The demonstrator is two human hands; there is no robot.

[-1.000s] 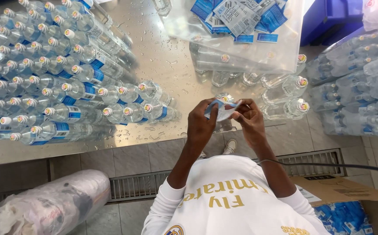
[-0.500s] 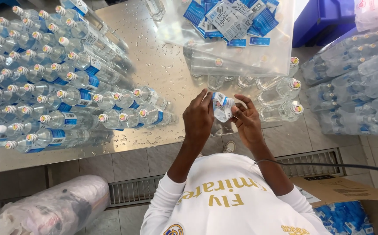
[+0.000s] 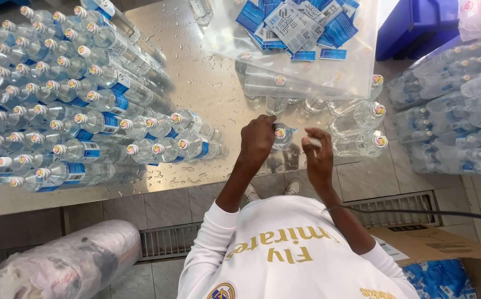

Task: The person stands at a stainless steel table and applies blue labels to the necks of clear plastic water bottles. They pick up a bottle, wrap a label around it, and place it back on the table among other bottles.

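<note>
Spanning most of the view, the wet stainless-steel table (image 3: 207,83) serves as the landmark. On its left half lies a broad stack of clear plastic water bottles with blue labels (image 3: 57,105), stacked on their sides with caps toward the table's near edge. At the table's far side sits a clear plastic sheet bearing loose blue and white labels (image 3: 301,22), resting over more bottles. Off the table's right edge are shrink-wrapped packs of bottles (image 3: 451,105).

Near the table's front edge, the left hand (image 3: 257,141) reaches forward with the forearm extended, fingers curled down and gripping a single clear plastic bottle with a blue label (image 3: 282,135). That bottle stands upright on the table, its long axis vertical and its cap facing the camera. Just beside it, the right hand (image 3: 318,155) is raised with fingers loosely bent and apart, holding nothing and not touching the bottle.
</note>
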